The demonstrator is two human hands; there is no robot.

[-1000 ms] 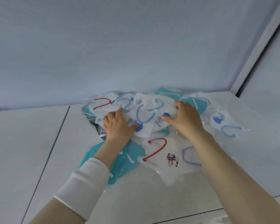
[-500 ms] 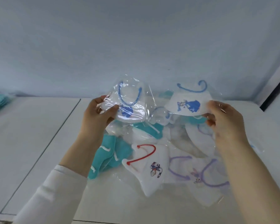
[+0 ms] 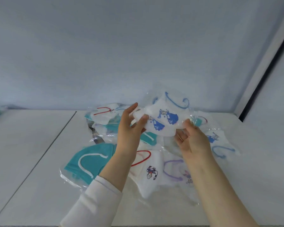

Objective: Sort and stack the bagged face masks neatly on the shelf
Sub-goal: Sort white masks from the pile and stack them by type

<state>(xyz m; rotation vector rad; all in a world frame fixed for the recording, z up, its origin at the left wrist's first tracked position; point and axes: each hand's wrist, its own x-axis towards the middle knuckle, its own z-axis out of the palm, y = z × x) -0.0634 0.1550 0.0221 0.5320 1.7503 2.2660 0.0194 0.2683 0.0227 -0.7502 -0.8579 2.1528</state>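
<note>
While the left hand (image 3: pixel 129 128) pinches one end of the blue-printed bagged masks (image 3: pixel 164 120) and the right hand (image 3: pixel 193 141) grips the other, mid-frame above the loose pile (image 3: pixel 152 172), squaring their edges flush before shelving them seems the wise move.

**Blue-print masks held above the pile**

The left hand (image 3: pixel 129 128) and right hand (image 3: pixel 193 141) pinch the bagged blue-print masks (image 3: pixel 166 120) between them. Below the hands, a teal mask (image 3: pixel 90 159) and a red-looped mask (image 3: pixel 147 169) lie on the shelf (image 3: pixel 39 145).

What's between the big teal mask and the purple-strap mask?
A bagged white mask with a red strap and cartoon print, shown in the head view.
</note>
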